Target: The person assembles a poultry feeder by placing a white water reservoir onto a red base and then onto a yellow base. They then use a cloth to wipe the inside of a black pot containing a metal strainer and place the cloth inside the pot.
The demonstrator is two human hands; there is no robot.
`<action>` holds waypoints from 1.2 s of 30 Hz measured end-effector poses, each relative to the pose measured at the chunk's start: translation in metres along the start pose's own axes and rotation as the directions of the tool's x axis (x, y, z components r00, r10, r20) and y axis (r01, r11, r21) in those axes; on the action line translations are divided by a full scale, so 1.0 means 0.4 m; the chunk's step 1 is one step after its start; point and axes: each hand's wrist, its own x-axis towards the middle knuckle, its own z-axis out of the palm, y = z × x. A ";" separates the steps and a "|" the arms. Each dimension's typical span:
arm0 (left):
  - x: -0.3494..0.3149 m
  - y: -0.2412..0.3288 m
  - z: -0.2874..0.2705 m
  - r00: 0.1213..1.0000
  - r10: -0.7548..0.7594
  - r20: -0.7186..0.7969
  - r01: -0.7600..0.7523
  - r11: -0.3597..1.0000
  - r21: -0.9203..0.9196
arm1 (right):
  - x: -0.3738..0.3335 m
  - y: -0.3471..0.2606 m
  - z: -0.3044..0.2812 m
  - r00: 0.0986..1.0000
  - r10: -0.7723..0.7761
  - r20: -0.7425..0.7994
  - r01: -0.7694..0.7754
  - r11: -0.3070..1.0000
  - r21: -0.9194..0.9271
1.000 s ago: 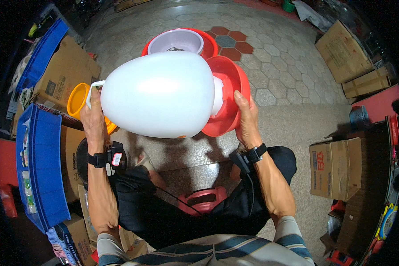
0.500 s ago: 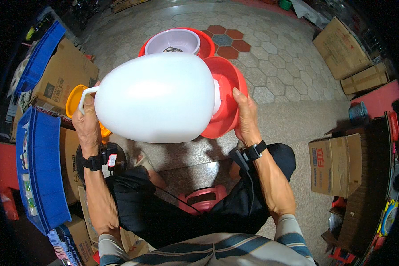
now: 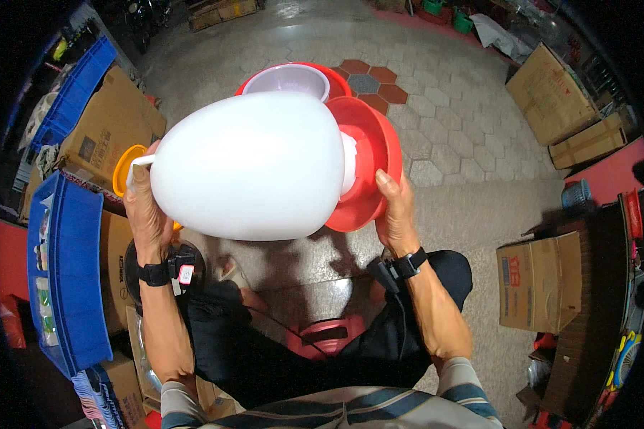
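Observation:
A poultry drinker lies on its side in the air across my lap, a white rounded tank (image 3: 250, 164) joined by its neck to a red round tray (image 3: 371, 157) at the right. My left hand (image 3: 147, 207) grips the tank's left end, at the small white handle (image 3: 142, 161); its fingers are partly hidden behind the tank. With the thumb over the rim and the fingers behind, my right hand (image 3: 396, 214) clasps the tray's edge.
Behind the drinker stand a lilac basin (image 3: 293, 77) and a red basin (image 3: 342, 83). An orange round rim (image 3: 125, 171) shows beyond my left hand. Blue crates (image 3: 68, 272) and cartons line the left; cartons (image 3: 540, 280) stand at the right. A pink stool (image 3: 325, 336) is between my legs.
The drinker and both hands sit slightly lower in view, and the handle shows at a flatter angle. Both hands keep their hold. The view has shifted a little.

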 end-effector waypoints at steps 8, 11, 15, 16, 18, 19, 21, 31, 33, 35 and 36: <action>-0.001 0.013 0.030 0.998 0.053 -0.023 -0.054 0.997 -0.058 | 0.005 -0.015 0.015 1.000 -0.006 0.023 0.005 1.000 0.018; -0.008 0.017 0.038 0.998 0.001 -0.059 -0.007 0.995 -0.095 | 0.008 -0.018 0.015 0.999 -0.024 0.036 0.024 1.000 0.001; -0.006 0.010 0.037 0.990 -0.131 -0.061 0.121 0.981 -0.151 | 0.003 -0.030 0.021 0.996 -0.064 0.066 0.070 0.993 -0.091; -0.003 0.003 0.035 0.983 -0.173 -0.057 0.162 0.975 -0.154 | 0.000 -0.035 0.023 0.994 -0.077 0.078 0.086 0.988 -0.126; 0.000 -0.011 0.024 0.983 -0.178 -0.036 0.170 0.972 -0.159 | -0.007 -0.041 0.029 0.994 -0.080 0.074 0.089 0.988 -0.129; 0.003 -0.019 0.017 0.984 -0.177 -0.004 0.174 0.969 -0.174 | -0.009 -0.042 0.031 0.993 -0.085 0.078 0.095 0.987 -0.132; 0.005 -0.031 0.000 0.991 -0.131 -0.013 0.128 0.984 -0.126 | -0.010 -0.043 0.031 0.996 -0.065 0.063 0.073 0.990 -0.122; -0.018 0.001 0.027 0.967 0.251 -0.036 -0.249 0.967 0.053 | -0.009 -0.024 0.012 0.995 0.059 0.085 -0.059 0.998 -0.003; -0.028 0.009 0.054 0.959 0.281 -0.044 -0.280 0.960 0.027 | -0.011 -0.029 0.010 0.995 0.073 0.071 -0.076 0.996 0.036; -0.031 0.006 0.080 0.959 0.259 -0.114 -0.260 0.966 0.010 | -0.014 -0.033 0.011 0.995 0.070 0.070 -0.074 0.995 0.062; -0.029 0.000 0.091 0.958 0.224 -0.179 -0.226 0.974 0.009 | -0.017 -0.034 0.012 0.996 0.060 0.072 -0.065 0.996 0.067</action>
